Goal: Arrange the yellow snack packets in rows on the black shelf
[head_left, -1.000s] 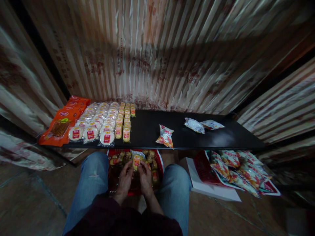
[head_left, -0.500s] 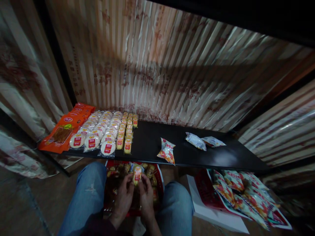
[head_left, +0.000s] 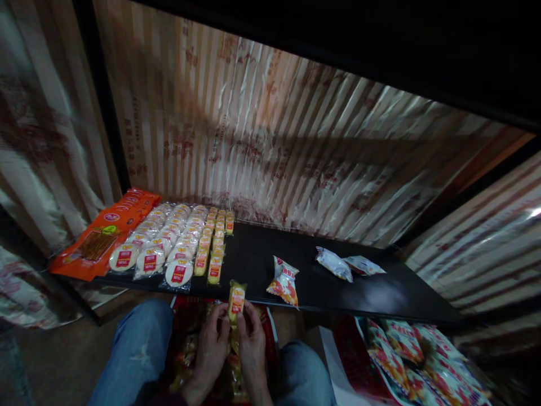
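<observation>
Left fingers [head_left: 218,311] and right fingers [head_left: 253,317] hold a yellow snack packet [head_left: 236,300].

From afar I see a glossy plastic wrapper [head_left: 237,299], a smooth shelf [head_left: 249,256], perhaps metal, a crinkled shiny curtain [head_left: 249,141], denim jeans [head_left: 131,344].

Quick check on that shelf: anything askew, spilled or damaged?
Yes: right of the neat rows of yellow packs, a red-and-white bag slants at the front edge of the shelf, and two pale bags lie askew farther back. They break the tidy pattern. No spill or tear shows, though dim light hides fine detail.
</observation>
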### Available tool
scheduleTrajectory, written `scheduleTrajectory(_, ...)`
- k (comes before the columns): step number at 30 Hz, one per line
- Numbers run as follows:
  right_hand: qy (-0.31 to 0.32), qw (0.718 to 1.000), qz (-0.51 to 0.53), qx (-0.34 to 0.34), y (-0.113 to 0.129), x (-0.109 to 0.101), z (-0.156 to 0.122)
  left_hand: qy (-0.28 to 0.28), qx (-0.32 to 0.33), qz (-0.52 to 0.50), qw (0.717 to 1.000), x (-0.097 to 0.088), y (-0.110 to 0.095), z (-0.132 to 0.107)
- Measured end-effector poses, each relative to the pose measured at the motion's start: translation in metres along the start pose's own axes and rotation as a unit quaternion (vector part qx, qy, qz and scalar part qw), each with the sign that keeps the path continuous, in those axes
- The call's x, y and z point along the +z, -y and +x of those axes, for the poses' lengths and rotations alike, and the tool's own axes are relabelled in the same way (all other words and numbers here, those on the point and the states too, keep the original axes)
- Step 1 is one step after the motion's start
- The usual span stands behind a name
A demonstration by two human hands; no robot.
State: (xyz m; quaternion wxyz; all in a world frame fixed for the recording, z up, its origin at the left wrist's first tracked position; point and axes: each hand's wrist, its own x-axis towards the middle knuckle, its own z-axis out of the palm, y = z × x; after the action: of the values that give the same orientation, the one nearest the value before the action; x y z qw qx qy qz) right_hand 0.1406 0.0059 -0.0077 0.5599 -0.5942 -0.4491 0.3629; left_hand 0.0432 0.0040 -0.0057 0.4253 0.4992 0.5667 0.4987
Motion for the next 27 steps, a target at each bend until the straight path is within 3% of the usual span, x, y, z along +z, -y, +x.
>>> scheduleTrajectory(5,-0.01,1.0,-0.009,-0.003,0.003,0.002,0.015,-0.019,0.021,0.024,0.999,0.008,-0.004,0.014)
scheduleTrajectory(14,-0.028,0.999,0.023,-0.028,0.016,0.019,0.067,-0.031,0.034,0.07,0.997,0.022,-0.035,0.051)
scheduleTrajectory(27,-0.01,0.999,0.025,-0.029,0.007,0.033,0.126,-0.018,0.008,0.042,0.999,0.044,-0.038,0.089)
